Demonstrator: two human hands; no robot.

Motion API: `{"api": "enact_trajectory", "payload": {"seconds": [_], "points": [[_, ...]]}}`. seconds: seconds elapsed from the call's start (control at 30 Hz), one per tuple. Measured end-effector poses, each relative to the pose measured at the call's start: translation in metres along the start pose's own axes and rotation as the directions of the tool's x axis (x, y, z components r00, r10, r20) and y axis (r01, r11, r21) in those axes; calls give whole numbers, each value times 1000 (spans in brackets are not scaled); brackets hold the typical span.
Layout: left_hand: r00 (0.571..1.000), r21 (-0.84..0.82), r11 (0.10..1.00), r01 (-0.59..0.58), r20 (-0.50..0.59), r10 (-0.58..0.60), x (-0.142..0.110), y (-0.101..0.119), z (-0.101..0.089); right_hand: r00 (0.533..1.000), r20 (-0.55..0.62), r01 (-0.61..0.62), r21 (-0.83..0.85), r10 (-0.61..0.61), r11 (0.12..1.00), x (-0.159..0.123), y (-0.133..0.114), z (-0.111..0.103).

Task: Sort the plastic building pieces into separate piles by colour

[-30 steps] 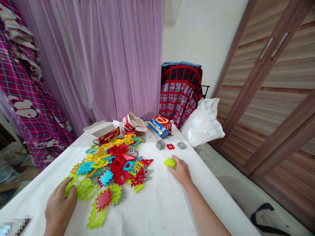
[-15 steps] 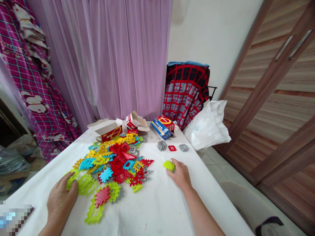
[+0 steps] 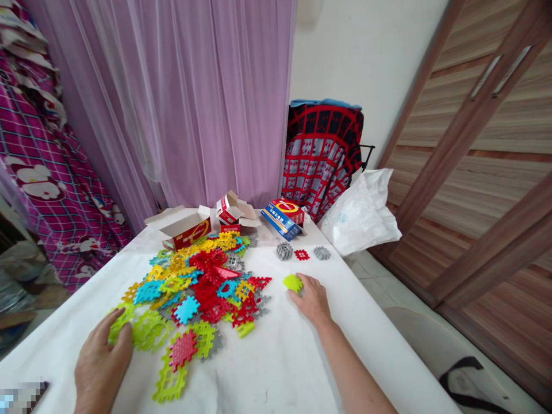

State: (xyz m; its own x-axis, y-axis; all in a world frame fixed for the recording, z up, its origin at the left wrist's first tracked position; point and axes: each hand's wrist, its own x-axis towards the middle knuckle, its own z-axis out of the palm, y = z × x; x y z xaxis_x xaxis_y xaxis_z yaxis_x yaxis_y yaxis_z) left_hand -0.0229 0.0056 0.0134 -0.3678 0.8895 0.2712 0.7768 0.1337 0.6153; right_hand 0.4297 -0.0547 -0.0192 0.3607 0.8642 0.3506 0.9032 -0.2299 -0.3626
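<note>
My right hand [image 3: 312, 300] rests on the right part of the table, its thumb and fingers pinching a lime-green interlocking building piece [image 3: 292, 282]. At the lower left, my left hand [image 3: 102, 361] has thumb and fingers apart at the edge of lime-green lattice pieces [image 3: 152, 330]; nothing shows gripped in it. Between the hands spreads a heap of notched plastic pieces in red [image 3: 211, 293], blue [image 3: 187, 310] and yellow [image 3: 178, 263]. A red square piece [image 3: 183, 349] overlaps a green frame piece [image 3: 169, 385] at the front of the heap.
Beyond my right hand sit two grey stacks of pieces [image 3: 284, 251] [image 3: 321, 253] with a red piece [image 3: 302, 255] between them. Open cardboard boxes [image 3: 192, 231] [image 3: 230, 210] and a blue-red box [image 3: 282, 218] stand at the back. A white bag [image 3: 361, 215] leans at the right edge.
The view has shifted slightly. My left hand has drawn back a little, towards the lower left. My right hand keeps its hold on the green piece, nearly in place.
</note>
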Motion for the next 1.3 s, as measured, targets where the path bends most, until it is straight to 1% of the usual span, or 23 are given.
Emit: {"api": "enact_trajectory", "payload": {"seconds": [0.23, 0.37, 0.5, 0.67, 0.8, 0.97, 1.17, 1.3], "points": [[999, 2, 1000, 31, 10, -31, -4, 3, -5, 998, -62, -21, 4, 21, 1000, 0, 3, 5], [995, -37, 995, 96, 28, -95, -5, 10, -8, 995, -92, -32, 35, 35, 999, 1, 6, 7], [991, -68, 989, 131, 26, -129, -5, 13, -8, 997, -76, -2, 23, 3, 1000, 1, 4, 5], [987, -58, 986, 153, 51, -150, -6, 17, -11, 999, -41, 10, -34, -11, 999, 1, 0, 2], [984, -59, 983, 175, 58, -171, -7, 20, -13, 999, -42, 26, -51, -28, 998, 1, 0, 2], [986, -76, 984, 160, 56, -156, -6, 15, -11, 998, -43, 37, -58, -40, 998, 1, -1, 3], [988, -61, 988, 144, 60, -140, -3, 6, -8, 999, -39, -37, -101, 34, 994, 0, -2, 2], [993, -58, 992, 114, 43, -112, -3, 5, -7, 999, -34, -39, -109, 36, 993, 0, -1, 2]]}}
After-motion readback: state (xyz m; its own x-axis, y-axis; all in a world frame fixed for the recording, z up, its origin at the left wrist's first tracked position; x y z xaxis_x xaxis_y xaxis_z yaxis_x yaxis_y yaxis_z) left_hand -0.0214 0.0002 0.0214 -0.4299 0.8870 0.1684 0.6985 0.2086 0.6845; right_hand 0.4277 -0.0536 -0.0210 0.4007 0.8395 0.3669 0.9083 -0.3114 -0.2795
